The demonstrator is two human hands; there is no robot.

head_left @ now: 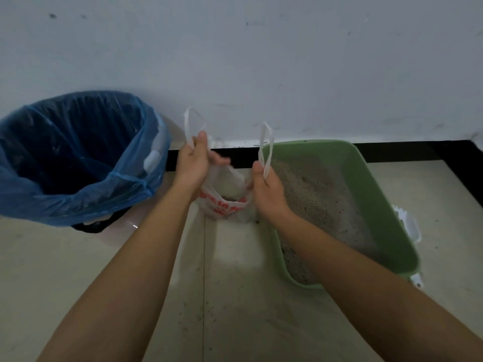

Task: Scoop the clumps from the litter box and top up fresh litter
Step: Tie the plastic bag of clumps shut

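A small white plastic bag (226, 202) with red print stands on the floor between the bin and the litter box. Grey litter lies in its bottom. My left hand (193, 162) pinches the bag's left handle loop, which sticks up above the thumb. My right hand (266, 188) pinches the right handle loop, and the two hands hold the bag's mouth apart. The green litter box (376, 184) sits to the right, filled with grey litter (321, 199). My right forearm crosses over its near left corner.
A bin lined with a blue plastic bag (78, 158) stands at the left against the white wall. Something white (410, 226) pokes out from behind the litter box's right side. Scattered litter grains lie on the pale tile floor (235, 296) in front.
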